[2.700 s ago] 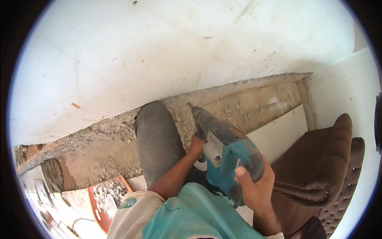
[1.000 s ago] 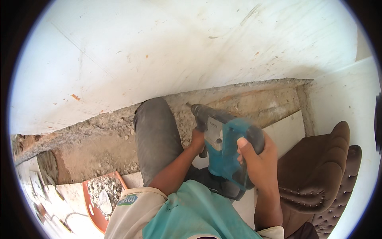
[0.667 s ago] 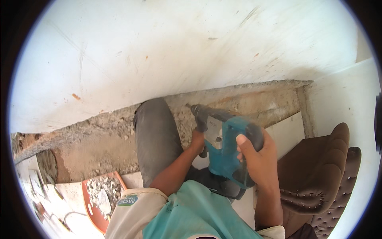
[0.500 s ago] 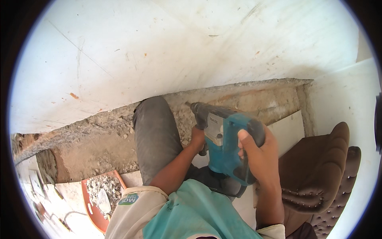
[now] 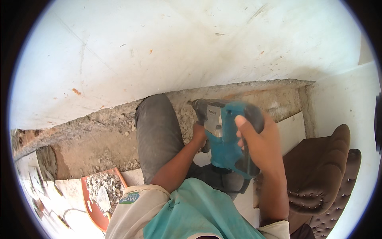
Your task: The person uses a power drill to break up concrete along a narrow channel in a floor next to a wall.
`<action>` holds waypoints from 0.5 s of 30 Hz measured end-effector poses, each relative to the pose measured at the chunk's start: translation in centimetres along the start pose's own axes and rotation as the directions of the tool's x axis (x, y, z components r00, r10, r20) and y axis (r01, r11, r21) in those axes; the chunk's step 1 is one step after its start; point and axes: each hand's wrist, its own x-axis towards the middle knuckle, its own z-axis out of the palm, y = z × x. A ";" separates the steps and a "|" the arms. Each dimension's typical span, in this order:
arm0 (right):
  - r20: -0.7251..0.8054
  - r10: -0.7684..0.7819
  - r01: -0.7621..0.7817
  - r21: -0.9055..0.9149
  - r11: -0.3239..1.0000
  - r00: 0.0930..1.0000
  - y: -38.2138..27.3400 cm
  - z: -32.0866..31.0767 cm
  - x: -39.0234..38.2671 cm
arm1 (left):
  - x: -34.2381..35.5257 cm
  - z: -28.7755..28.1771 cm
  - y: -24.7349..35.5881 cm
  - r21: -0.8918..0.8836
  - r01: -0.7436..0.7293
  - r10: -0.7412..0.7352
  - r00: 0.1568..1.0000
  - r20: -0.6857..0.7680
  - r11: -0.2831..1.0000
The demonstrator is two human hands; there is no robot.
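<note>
My right hand (image 5: 256, 139) grips the rear handle of a teal and black rotary hammer (image 5: 225, 141), thumb toward its top. My left hand (image 5: 199, 133) is wrapped round its side handle, partly hidden under the tool's front. The short bit points at a rough strip of exposed, chipped concrete (image 5: 95, 147) along the foot of the white wall (image 5: 187, 44); whether its tip touches is unclear. The tool's rear is slightly blurred. My grey-trousered knee (image 5: 157, 119) is up against the wall, just left of the bit.
An orange scoop (image 5: 89, 199) holds rubble at lower left, beside blurred items on pale flooring. Brown tufted upholstered furniture (image 5: 318, 171) stands close on my right. A pale board (image 5: 290, 129) lies along the strip, and a second white wall (image 5: 338, 99) closes the right end.
The tool has swung so its rear end and my right hand are higher in the picture than before. My left hand has risen slightly with it, still on the side handle.
</note>
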 end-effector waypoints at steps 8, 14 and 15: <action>0.010 -0.013 0.013 -0.004 1.000 1.000 1.1 1.1 0.4 | 0.9 -1.2 -1.2 -0.067 0.026 -0.025 1.000 0.014 0.997; 0.033 0.026 -0.026 -0.025 0.999 0.999 0.6 1.3 0.7 | 1.6 -1.4 -1.5 0.005 0.034 -0.034 0.999 0.007 0.999; 0.036 0.031 -0.029 -0.036 0.999 0.999 0.5 1.2 0.8 | 1.5 -1.3 -1.5 0.031 0.026 -0.027 0.999 0.018 0.999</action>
